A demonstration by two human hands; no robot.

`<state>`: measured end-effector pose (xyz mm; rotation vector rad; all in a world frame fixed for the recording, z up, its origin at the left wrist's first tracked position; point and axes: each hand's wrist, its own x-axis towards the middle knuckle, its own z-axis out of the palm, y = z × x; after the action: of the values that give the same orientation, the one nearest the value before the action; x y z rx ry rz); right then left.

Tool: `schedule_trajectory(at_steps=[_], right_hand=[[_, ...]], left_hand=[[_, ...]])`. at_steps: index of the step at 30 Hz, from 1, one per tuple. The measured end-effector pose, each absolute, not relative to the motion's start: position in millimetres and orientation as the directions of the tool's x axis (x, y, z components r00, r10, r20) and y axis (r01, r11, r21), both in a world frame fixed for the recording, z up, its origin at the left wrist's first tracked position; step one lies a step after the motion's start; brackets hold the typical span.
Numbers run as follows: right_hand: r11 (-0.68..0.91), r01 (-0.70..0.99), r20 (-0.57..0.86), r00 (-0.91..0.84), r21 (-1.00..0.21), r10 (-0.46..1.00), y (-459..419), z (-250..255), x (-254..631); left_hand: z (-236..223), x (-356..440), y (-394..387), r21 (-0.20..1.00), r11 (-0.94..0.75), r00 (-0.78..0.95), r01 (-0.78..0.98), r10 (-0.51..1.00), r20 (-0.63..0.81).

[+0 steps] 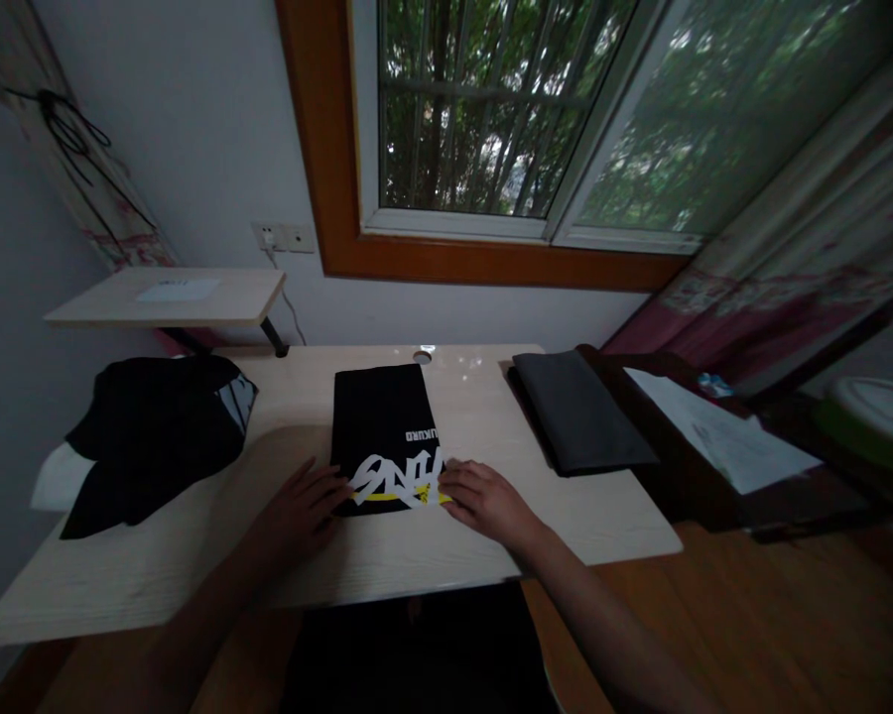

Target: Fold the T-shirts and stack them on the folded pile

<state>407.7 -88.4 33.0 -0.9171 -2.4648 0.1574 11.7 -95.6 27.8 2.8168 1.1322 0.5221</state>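
- Lying flat near the middle of the pale table, a folded black cloth bears a white and yellow print along its near end.
- The left hand touches the cloth's left edge near the lower corner; its fingers are loosely extended. Whether its grip pinches the fabric cannot be told.
- The right hand meets the opposite edge, fingers slightly bent over the print's end; how far this grip is closed is likewise unclear.
- Handling, as judged: light, soft and limp, not fragile, with little slip; folded layers may shift or open if only the top one is taken. Suitable holds are the two side edges, with fingers beneath and thumbs above, catching all layers.
- To the left lies a crumpled black garment, partly covering a white item; to the right, a dark, flat, folded item, its material uncertain.
- Hidden or indistinct: both thumbs, the cloth's underside and number of layers, and part of the lettering, which disappears at the right edge. Dim light obscures the folds in the black fabric.
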Motion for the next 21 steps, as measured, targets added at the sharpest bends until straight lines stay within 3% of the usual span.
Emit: schedule_trajectory(at_steps=[3, 7, 21], right_hand=[[0.773, 0.602, 0.405, -0.667, -0.202, 0.625, -91, 31, 406], [0.772, 0.604, 0.432, -0.654, -0.196, 0.621, -92, 32, 400], [0.729, 0.505, 0.57, -0.46, -0.462, 0.68, -82, 64, 391]], left_hand=[[27, 16, -98, 0.176, -0.73, 0.67, 0.66, 0.678, 0.301], [23, 20, -100, 0.171, -0.712, 0.647, 0.681, 0.695, 0.313], [19, 22, -93, 0.247, -0.701, 0.597, 0.669, 0.705, 0.382]])
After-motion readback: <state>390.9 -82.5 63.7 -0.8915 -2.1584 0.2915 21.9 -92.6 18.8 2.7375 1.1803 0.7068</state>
